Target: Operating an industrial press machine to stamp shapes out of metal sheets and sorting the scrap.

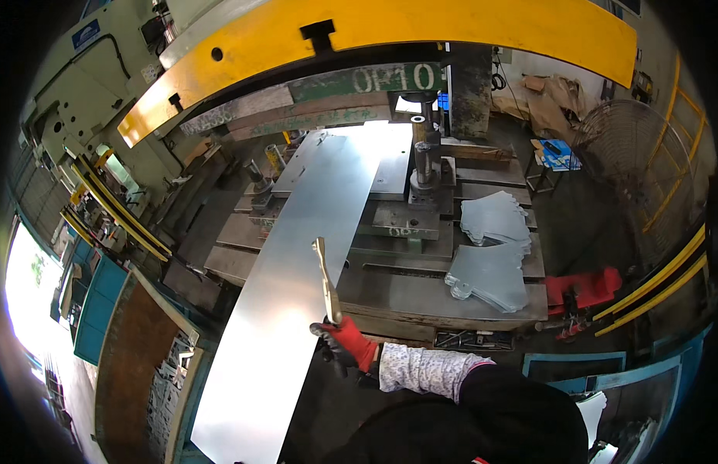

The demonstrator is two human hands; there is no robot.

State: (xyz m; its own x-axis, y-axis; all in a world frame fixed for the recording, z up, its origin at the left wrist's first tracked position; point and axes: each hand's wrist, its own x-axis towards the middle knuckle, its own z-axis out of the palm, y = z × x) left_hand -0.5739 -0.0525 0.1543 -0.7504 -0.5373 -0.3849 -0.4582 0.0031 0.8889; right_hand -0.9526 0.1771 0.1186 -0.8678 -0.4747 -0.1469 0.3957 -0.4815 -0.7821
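Observation:
My right hand (346,345), in a red and dark glove with a pale patterned sleeve behind it, is closed around a brass-coloured hand tool (326,282). The tool is long and slim with a narrow, rounded tip, and it points up and away over a long, shiny metal sheet (274,294). Slanting from the lower left, the sheet runs to the press, its far end lying on the lower die plate (392,168). Some of my glove's fingers overlap the sheet's right edge; whether they touch it I cannot tell. My left hand does not show.
Above the sheet hang a green upper die (320,89) and a yellow press beam (421,27). A guide post (424,166) stands right of the sheet. Stacked cut metal plates (490,274) lie on the press bed. A scrap bin (115,371) is left, a fan (629,162) right.

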